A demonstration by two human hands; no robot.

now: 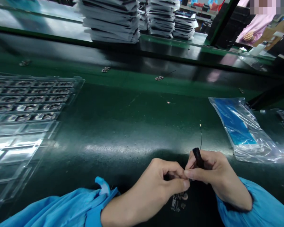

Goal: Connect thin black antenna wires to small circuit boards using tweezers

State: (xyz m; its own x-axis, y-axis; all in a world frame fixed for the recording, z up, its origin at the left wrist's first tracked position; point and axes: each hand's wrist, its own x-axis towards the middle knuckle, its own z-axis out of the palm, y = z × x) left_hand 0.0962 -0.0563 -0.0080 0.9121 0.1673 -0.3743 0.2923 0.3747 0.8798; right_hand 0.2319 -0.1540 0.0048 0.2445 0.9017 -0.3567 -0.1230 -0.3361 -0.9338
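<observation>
My left hand [164, 183] and my right hand [210, 171] meet fingertip to fingertip low in the view, just right of the middle. Thumb and forefinger of the left are pinched together; what they hold, if anything, is hidden. A short black piece [198, 156] sticks up from the curled fingers of my right hand. Beside it rises a thin dark cable [201, 138], tipped with a tiny gold-coloured connector [200, 125]. On the dark surface just below my hands lie several small metal and electronic parts [178, 202].
Clear plastic trays, one with small circuit boards [27, 107], stand left. A clear bag with a blue sheet [236, 123] lies right. Small part clusters [159, 78] dot the back. Stacked white packets [111, 22] fill the shelf. A person in pink [257, 28] is behind.
</observation>
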